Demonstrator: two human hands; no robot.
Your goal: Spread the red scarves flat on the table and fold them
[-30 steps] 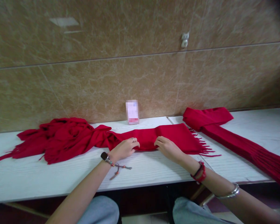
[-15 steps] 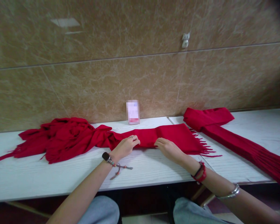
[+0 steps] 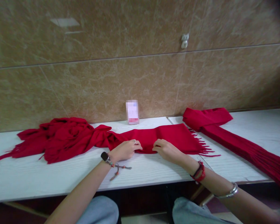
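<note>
A red fringed scarf (image 3: 170,137) lies across the white table, its right part flat and folded lengthwise, the fringe pointing right. My left hand (image 3: 127,149) pinches the near edge of the scarf at its middle, fingers closed on the cloth. A short way to the right, my right hand (image 3: 166,150) grips the same near edge, also with closed fingers. Leftward the scarf runs into a crumpled heap of red cloth (image 3: 67,137); where one ends and the other starts I cannot tell.
Another red scarf (image 3: 238,143) lies bent at the right, its end reaching over the table's front edge. A small blurred pink-white box (image 3: 132,112) stands against the tiled wall. The white table (image 3: 79,177) has a seam to the right. A white cat-shaped hook (image 3: 184,41) is on the wall.
Both hands have come slightly nearer to me, and the scarf's near edge between them has moved with them. The heap and the other scarf lie as before.
</note>
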